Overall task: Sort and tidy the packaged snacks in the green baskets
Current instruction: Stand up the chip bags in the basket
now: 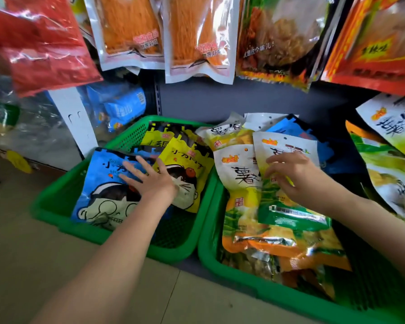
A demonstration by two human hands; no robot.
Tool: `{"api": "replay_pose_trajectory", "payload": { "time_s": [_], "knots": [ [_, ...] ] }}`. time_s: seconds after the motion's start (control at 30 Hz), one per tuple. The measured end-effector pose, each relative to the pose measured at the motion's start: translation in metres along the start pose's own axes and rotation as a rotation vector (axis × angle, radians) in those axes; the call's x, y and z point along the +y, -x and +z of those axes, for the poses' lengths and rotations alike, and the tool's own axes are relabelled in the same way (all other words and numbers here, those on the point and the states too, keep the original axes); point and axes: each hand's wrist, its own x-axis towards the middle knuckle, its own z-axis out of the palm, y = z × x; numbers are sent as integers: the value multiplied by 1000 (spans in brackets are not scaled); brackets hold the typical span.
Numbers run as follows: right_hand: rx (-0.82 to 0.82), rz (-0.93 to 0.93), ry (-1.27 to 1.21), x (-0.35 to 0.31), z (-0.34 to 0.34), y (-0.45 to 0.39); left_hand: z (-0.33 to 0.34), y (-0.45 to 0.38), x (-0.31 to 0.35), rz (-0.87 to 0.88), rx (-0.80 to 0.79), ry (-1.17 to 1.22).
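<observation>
Two green baskets stand side by side on the floor. The left basket [56, 206] holds a blue cartoon snack bag [103, 190] and yellow cartoon bags [189, 160]. My left hand [150, 181] lies flat with fingers spread across the blue and yellow bags. The right basket [211, 249] is piled with white, green and orange snack bags [239, 174]. My right hand [297, 174] curls its fingers round the edge of the top white-and-green bag [288, 206]. Blue bags [290, 130] lie at the back of that pile.
Hanging snack packs fill the top: red [40, 43], orange [197, 38], brown [281, 33]. More white-green bags [391, 164] lean at the right. Blue packets [122, 106] sit behind a white upright [75, 120] on the left. Tiled floor [33, 265] lies in front.
</observation>
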Motion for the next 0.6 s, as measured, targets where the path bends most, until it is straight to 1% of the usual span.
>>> {"api": "replay_pose_trajectory", "payload": {
  "time_s": [0.03,0.1,0.17,0.27,0.33,0.43,0.5,0.57,0.6],
  "knots": [
    [-1,-13,-3,-2,2,-3,0,1,-6,-19,-36,-29],
    [0,-21,-14,-8,3,-9,-1,3,-18,18,-89,-97],
    [1,-31,-23,-16,-1,-14,-5,4,-30,130,-136,-146],
    [7,-56,-11,-24,-2,-17,-9,0,-52,348,-204,-164],
    [-30,-36,-24,-29,-4,-19,-12,-2,-66,421,-215,-135],
    [-53,-34,-75,-42,-2,-26,-21,1,-79,426,-220,-150],
    [-110,-19,-126,-60,2,-35,-29,3,-86,394,-227,-148],
    [-154,-60,-137,-81,15,-53,-36,-2,-91,352,-217,-115],
    [-213,-81,-114,-93,24,-67,-39,-4,-95,321,-205,-104]
  ]
}}
